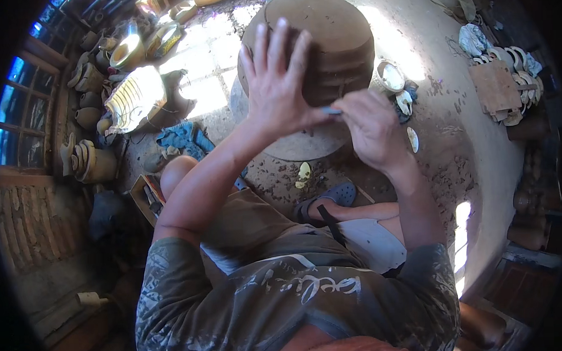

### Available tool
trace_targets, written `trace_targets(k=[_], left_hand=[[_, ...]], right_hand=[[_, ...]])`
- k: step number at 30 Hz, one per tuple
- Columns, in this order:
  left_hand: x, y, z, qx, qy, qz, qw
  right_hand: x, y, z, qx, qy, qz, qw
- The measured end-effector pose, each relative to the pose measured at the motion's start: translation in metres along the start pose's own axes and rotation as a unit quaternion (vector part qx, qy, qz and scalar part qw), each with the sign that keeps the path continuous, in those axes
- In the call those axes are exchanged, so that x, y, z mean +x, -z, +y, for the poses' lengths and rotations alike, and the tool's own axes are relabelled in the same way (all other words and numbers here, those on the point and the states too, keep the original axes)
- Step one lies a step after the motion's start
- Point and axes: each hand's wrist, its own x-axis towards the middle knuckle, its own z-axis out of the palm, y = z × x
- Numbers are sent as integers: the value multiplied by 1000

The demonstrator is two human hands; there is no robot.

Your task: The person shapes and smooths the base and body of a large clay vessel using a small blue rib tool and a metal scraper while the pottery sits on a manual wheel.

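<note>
A large round brown clay pot (339, 24), its flat closed side up, stands in front of me on a round grey disc (308, 147). My left hand (278, 92) lies against the pot's near left side, fingers spread and pointing up, thumb stretched to the right. Close by the thumb, my right hand (375, 126) is closed around a small tool with a thin blue-grey end (331, 110) showing. Most of this tool is hidden by the fingers, so its kind cannot be made out. The tool end is near the pot's lower wall.
Clay crumbs and a pale yellowish piece (304, 173) lie before the disc. To its right stands a pale bowl (390, 76). A blue cloth (185, 139), a tool box (147, 202) and several clay pots (88, 117) are at left. Stacked pieces (496, 87) lie far right.
</note>
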Motion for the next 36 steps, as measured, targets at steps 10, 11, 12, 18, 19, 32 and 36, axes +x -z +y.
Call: trace_targets(k=[10,11,12,18,19,32,36], left_hand=[[-27,44,39,-658,394,-386,513],[-28,45,42,-666,410,-360,508],[-21,50,45,-674,425,-331,506],[-19,39,52,-568,378,-264,682],[-24,37,53,-534,353,-274,718],[-6,-7,-14,-37,66,-15,997],[-6,-10,-19,-49,54,-17,997]], right_hand=[[-52,7,-41,-37,151,85,984],[-53,8,-41,-36,133,80,987],[-52,8,-39,-34,118,76,990],[-34,-8,-52,512,-307,182,782],[-38,-11,-45,505,-318,153,787],[-23,-30,29,28,-21,199,979],[-3,-29,33,-98,124,191,969]])
